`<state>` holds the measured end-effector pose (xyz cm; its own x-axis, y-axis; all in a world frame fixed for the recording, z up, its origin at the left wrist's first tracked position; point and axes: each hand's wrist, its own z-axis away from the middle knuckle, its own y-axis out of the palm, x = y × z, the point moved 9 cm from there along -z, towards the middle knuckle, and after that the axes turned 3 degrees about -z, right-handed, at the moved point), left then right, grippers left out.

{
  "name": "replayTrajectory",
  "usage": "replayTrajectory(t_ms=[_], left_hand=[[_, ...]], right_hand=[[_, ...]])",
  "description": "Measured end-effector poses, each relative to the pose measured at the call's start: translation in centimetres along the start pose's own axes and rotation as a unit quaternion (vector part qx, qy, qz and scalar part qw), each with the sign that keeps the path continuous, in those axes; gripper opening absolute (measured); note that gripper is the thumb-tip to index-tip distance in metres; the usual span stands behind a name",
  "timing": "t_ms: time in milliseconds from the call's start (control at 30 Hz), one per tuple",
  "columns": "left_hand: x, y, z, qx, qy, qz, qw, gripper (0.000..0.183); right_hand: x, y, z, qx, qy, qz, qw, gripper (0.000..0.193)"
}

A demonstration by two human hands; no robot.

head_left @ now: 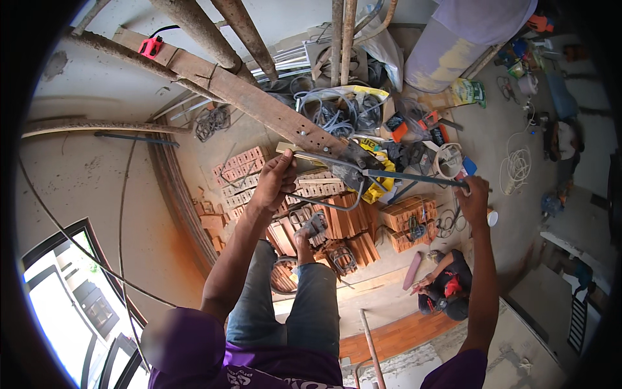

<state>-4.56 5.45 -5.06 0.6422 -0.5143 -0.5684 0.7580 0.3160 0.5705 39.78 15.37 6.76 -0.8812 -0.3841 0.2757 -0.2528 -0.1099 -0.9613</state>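
My left hand (275, 181) is closed on a thin bent steel rod (343, 207), beside a long wooden plank (253, 100) fitted with bolts. The rod runs along the plank's near end and loops back below it in a rounded corner. My right hand (475, 194) grips the outer end of a straight dark metal bar (414, 176). The bar's other end meets the rod by the plank's end; exactly how they join is too small to tell.
Stacked hollow bricks (350, 220) lie below, where my foot (312, 227) stands. Pipes (194, 29) cross overhead left. A bag of tangled hose (337, 110) sits beyond the plank. Another person (450, 285) crouches at lower right. A white cable coil (516, 165) lies rightward.
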Motion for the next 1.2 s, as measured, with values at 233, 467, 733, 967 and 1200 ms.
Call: replayTrajectory(t_ms=[233,467,733,967,1200], left_hand=[[-0.8,0.3,-0.1,0.008,0.014,-0.035,0.999,0.028],[-1.4,-0.3,-0.7,-0.036,0.048,-0.059,0.996,0.028],[-1.7,-0.2,-1.1,-0.030,0.053,-0.068,0.996,0.027],[-1.8,-0.2,-1.7,-0.046,0.072,-0.083,0.993,0.030],[-0.7,-0.2,-0.9,-0.029,0.083,-0.040,0.995,0.030]], right_hand=[[-1.4,-0.3,2.1,-0.051,-0.002,-0.008,0.999,0.037],[3.6,-6.2,-7.9,0.003,-0.139,0.040,0.990,0.038],[6.8,-7.5,-13.7,0.051,-0.194,0.090,0.976,0.043],[4.6,-5.0,-9.0,0.044,-0.133,0.073,0.987,0.044],[4.9,-5.8,-8.6,0.018,-0.128,0.076,0.989,0.047]])
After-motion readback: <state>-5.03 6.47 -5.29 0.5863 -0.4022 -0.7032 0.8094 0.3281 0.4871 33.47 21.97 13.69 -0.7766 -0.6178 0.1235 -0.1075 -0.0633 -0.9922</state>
